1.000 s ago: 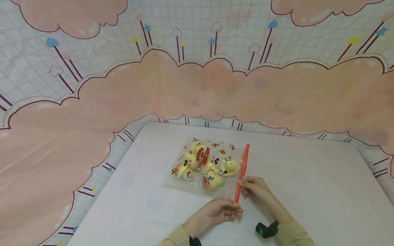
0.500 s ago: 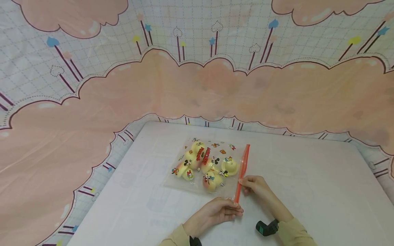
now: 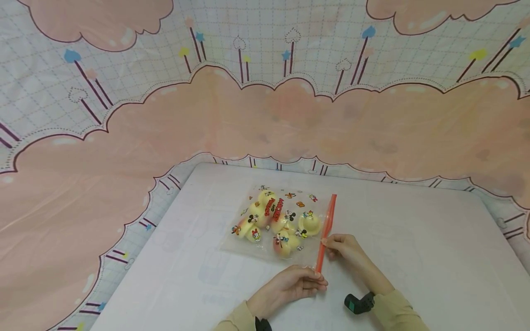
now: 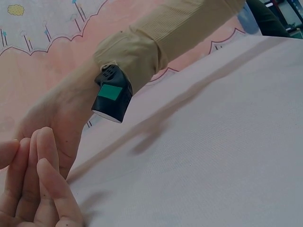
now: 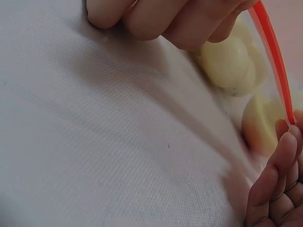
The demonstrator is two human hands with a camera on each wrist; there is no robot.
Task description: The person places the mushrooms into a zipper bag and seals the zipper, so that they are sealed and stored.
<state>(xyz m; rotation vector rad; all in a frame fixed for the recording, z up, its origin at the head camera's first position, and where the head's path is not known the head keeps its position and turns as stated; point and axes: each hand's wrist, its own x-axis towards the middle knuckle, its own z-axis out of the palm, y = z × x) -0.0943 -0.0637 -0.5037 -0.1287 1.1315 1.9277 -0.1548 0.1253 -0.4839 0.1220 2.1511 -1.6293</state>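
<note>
A clear zip bag (image 3: 265, 253) printed with cartoon figures lies flat. Inside are several yellow-and-pink, peach-like pieces (image 3: 309, 224). Its red zip strip (image 3: 329, 214) runs along the bag's right side. At the near end of that strip, my left hand (image 3: 291, 282) pinches the corner between thumb and fingers. Farther up the strip my right hand (image 3: 345, 248) pinches it with thumb and forefinger. The right wrist view shows the strip (image 5: 274, 52) stretched between both hands, with the right hand's curled fingers (image 5: 156, 19) at the top. The left wrist view does not show the bag.
The bag and hands are over a white table (image 3: 414, 239). A printed cloth (image 3: 290, 124) with clouds hangs behind and beside it. A black device (image 3: 358, 304) sits at the right wrist, and part of another (image 3: 262, 324) shows at the left wrist.
My right hand has slid slightly away from me along the red zip strip. The left hand keeps its place at the near corner, and the bag lies as before.
</note>
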